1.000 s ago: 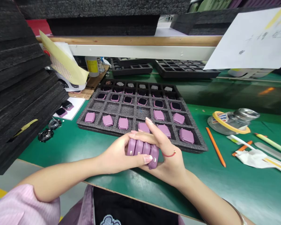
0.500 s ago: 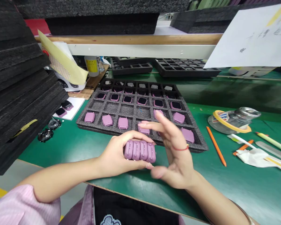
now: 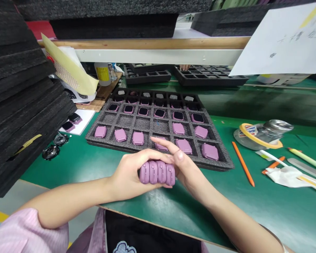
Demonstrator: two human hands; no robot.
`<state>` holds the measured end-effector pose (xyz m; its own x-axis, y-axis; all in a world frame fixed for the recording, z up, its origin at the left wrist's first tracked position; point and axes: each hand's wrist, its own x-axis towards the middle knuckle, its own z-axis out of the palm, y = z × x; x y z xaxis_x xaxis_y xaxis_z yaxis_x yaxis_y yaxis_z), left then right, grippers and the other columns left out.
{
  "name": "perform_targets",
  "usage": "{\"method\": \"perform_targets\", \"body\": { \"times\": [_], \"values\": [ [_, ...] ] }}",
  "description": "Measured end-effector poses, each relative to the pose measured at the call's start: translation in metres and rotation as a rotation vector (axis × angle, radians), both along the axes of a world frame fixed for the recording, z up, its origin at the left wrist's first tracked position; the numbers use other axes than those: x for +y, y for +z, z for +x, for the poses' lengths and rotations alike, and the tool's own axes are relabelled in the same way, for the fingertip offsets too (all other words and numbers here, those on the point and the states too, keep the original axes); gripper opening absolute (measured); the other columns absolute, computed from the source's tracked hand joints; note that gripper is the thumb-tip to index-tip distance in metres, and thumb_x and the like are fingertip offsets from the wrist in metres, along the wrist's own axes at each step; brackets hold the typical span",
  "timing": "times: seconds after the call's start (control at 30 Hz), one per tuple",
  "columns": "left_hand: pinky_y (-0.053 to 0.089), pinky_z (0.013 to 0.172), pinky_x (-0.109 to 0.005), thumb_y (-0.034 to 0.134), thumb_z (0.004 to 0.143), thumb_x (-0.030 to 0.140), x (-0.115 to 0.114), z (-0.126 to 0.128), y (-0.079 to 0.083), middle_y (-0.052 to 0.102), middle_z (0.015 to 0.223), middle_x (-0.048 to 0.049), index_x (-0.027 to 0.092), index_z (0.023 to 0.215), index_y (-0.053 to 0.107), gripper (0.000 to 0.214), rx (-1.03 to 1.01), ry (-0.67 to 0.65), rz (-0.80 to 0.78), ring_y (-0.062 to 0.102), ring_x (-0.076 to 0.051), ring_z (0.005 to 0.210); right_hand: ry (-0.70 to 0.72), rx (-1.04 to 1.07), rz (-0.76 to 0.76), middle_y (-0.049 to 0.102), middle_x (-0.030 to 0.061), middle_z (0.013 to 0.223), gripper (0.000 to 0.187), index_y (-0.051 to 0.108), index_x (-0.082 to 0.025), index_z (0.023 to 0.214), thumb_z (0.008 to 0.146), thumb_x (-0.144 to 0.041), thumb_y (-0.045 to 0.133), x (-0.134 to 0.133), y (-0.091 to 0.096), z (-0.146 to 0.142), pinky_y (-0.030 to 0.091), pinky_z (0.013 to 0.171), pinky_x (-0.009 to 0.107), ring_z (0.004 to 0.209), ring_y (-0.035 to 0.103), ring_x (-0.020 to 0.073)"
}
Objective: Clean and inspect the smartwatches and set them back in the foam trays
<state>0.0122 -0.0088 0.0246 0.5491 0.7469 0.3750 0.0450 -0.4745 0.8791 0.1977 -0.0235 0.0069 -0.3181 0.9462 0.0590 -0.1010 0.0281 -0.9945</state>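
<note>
Above the green table (image 3: 76,163), just before the black foam tray (image 3: 229,164), the left hand (image 3: 129,173) is clamped round a row of four purple watches (image 3: 162,172) while the right hand (image 3: 191,172) rests against them, its own hold too hidden to tell; an uneven squeeze could let a middle one slip and drop. The tray's compartments hold purple-backed pieces (image 3: 210,151) nearest and dark-screened ones (image 3: 197,118) farther in; right of the tray is a smaller glass jar (image 3: 275,128), contents unclear.

Bright light leaves pale glare on the glossy green tabletop (image 3: 292,214); the black layered-foam stack (image 3: 21,105) looks dim, stretched.
</note>
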Motion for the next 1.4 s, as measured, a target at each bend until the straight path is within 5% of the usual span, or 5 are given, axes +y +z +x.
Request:
{"method": "perform_targets", "body": {
  "times": [0.3,0.7,1.0,1.2,1.4],
  "values": [
    [0.037,0.120,-0.047,0.083,0.077,0.027,0.000,0.002,-0.010,0.050,0.149,-0.0131,0.026,0.146,0.047,0.078,0.019,-0.004,0.045,0.045,-0.032,0.142,-0.188,-0.196,0.232,0.075,0.0113,0.120,0.101,0.039,-0.023,0.153,0.067,-0.035,0.092,-0.010,0.010,-0.012,0.064,0.091,0.041,0.107,0.075,0.0276],
    [0.058,0.085,-0.036,0.089,0.072,0.051,0.010,0.010,-0.009,0.076,0.098,-0.0103,0.016,0.106,0.071,0.052,-0.391,-0.210,-1.186,0.074,-0.021,0.086,-0.144,-0.498,0.646,0.067,0.0103,0.132,0.079,0.044,-0.030,0.148,0.079,-0.026,0.084,-0.004,0.009,0.002,0.061,0.100,0.045,0.122,0.067,0.0272],
    [0.059,0.079,-0.030,0.084,0.078,0.047,0.011,0.004,-0.011,0.077,0.111,-0.0146,0.014,0.110,0.071,0.048,-0.475,-0.256,-1.208,0.075,-0.023,0.094,-0.229,-0.356,0.629,0.074,0.0069,0.104,0.008,0.071,-0.024,0.081,0.085,-0.026,0.078,0.002,0.030,0.012,0.065,0.079,0.036,0.095,0.074,0.0223],
    [0.053,0.057,-0.014,0.086,0.075,0.051,0.010,0.005,-0.012,0.078,0.112,-0.0135,0.016,0.106,0.076,0.048,-0.518,-0.400,-1.231,0.077,-0.021,0.093,-0.627,-0.070,0.609,0.074,0.0015,0.088,0.007,0.073,-0.028,0.087,0.092,-0.023,0.072,-0.005,0.028,0.010,0.065,0.064,0.032,0.066,0.072,0.0154],
    [0.051,0.057,-0.013,0.085,0.075,0.053,0.010,0.002,-0.011,0.078,0.113,-0.0101,0.021,0.109,0.078,0.047,-0.533,-0.483,-1.170,0.076,-0.019,0.094,-0.265,-0.325,0.722,0.068,0.0106,0.127,0.061,0.063,-0.028,0.130,0.076,-0.038,0.088,-0.011,0.023,0.005,0.059,0.104,0.050,0.122,0.066,0.0304]
  ]
}}
